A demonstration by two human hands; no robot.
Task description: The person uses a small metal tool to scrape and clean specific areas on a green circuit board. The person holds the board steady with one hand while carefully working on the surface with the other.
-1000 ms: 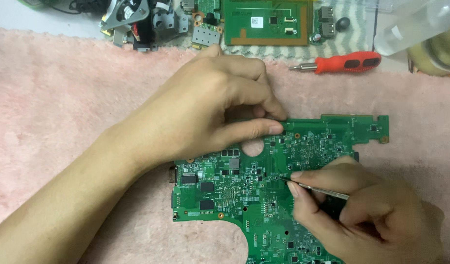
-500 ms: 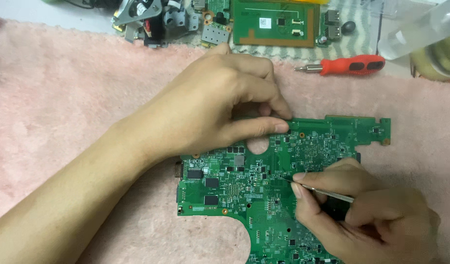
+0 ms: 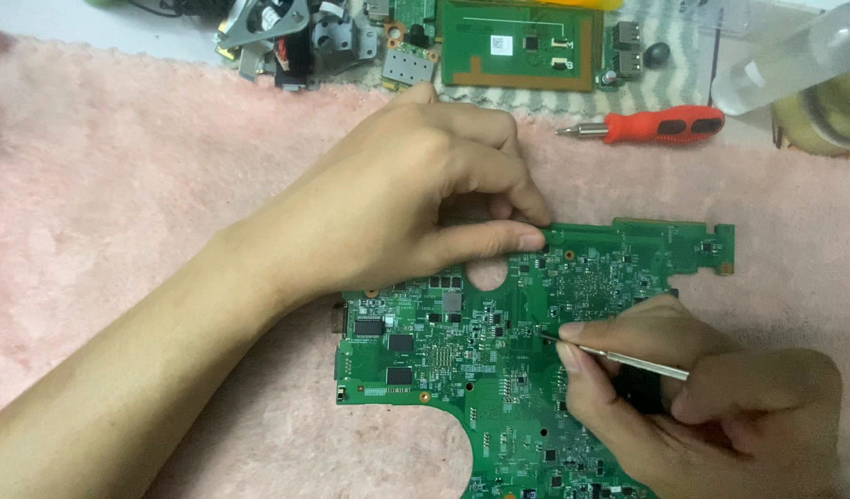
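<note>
A green circuit board (image 3: 443, 356) lies flat on a pink fuzzy cloth (image 3: 120, 194). My left hand (image 3: 416, 189) comes in from the lower left and pinches the board's upper edge between thumb and fingers. My right hand (image 3: 693, 407) rests on the board's lower right part and holds a thin metal pointed tool (image 3: 619, 359) like a pen. The tool's tip touches the board near its middle. The right hand hides the board's lower right area.
A red-handled screwdriver (image 3: 661, 125) lies on the cloth at the upper right. Beyond it are a green and brown board (image 3: 522, 46), small metal parts (image 3: 277, 37) and a clear bottle (image 3: 795, 55) along the far edge.
The whole scene sits slightly to the right in view; both hands keep their grips and the tool tip stays at the same spot on the board.
</note>
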